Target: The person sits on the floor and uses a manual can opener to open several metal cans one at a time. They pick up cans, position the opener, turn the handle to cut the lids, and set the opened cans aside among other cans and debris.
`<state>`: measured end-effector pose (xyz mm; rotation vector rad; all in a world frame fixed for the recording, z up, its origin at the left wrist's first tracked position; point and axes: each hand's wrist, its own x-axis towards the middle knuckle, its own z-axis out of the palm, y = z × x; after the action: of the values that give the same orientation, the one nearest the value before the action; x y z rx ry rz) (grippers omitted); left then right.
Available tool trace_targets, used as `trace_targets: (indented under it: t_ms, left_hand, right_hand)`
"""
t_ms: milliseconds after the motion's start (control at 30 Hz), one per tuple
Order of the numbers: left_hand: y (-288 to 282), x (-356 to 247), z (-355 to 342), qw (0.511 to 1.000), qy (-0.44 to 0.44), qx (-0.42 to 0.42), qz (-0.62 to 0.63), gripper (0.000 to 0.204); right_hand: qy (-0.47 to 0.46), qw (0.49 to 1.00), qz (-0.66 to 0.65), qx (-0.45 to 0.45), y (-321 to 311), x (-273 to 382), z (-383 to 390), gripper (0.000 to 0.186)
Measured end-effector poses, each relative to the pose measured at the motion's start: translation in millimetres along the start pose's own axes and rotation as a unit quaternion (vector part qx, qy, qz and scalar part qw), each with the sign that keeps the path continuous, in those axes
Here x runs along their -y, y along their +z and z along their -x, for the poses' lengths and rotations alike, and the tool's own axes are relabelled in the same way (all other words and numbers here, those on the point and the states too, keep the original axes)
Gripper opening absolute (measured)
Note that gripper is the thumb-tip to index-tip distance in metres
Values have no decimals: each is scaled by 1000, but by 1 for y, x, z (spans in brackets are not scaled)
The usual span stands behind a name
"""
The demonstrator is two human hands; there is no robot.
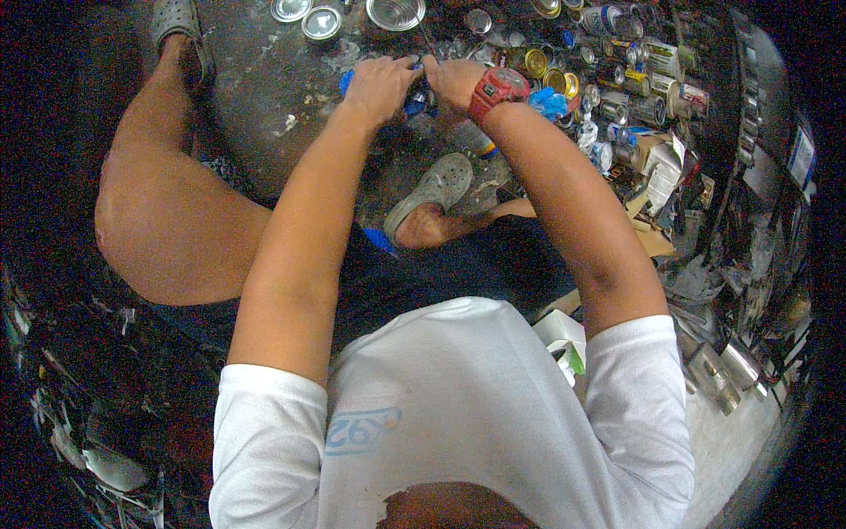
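Sat low over a stained dark floor [264,97], both arms stretched to the far side. Left hand [379,86] closed in a fist around a blue object [414,104], fingers curled tight over it so that only scraps of blue showed at either side of the knuckles. Right hand [454,81] pressed against the same blue object from the right, fingers bent down onto it, touching the left hand; how firmly gripped, could not tell. Wore a red wristwatch [499,88] on the right wrist. Blue object held just above the floor, far centre, between the two hands; kind and shape too hidden to make out.

Round metal lids [321,22] and an open tin [395,12] lay on the floor just beyond the hands. Heap of tin cans [617,84] crowded the far right, some gold-ended, some labelled, with torn cardboard [656,176] near them. Grey clog [436,189] on one foot below the hands, another grey clog [181,31] far left. White T-shirt [458,414] filled the near edge.
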<state>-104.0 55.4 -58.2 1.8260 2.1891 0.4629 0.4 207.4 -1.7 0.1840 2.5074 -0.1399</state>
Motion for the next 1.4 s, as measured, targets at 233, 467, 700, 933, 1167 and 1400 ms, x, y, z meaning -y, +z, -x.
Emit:
trace_targets:
  t_ms: [233,467,700,933,1167,1400]
  left_hand:
    - [-4,-1,1,1000,6,-3,-1,27]
    - [-8,-4,-1,1000,-10,18,14,28]
    - [-2,-1,0,1000,1,2,13,28]
    - [1,1,-1,1000,-12,9,22,27]
    - [-1,-2,-3,999,-31,24,23,28]
    - [-2,-6,-3,1000,4,24,3,38]
  right_hand:
    - [12,999,-12,-42,11,-3,-7,33]
    - [27,999,32,-10,24,-17,-15,30]
    - [30,998,39,34,12,-12,-18,34]
    - [7,992,70,109,-20,4,-11,60]
    - [36,997,14,67,-21,5,-13,81]
    - [99,983,-146,-41,-3,-7,45,90]
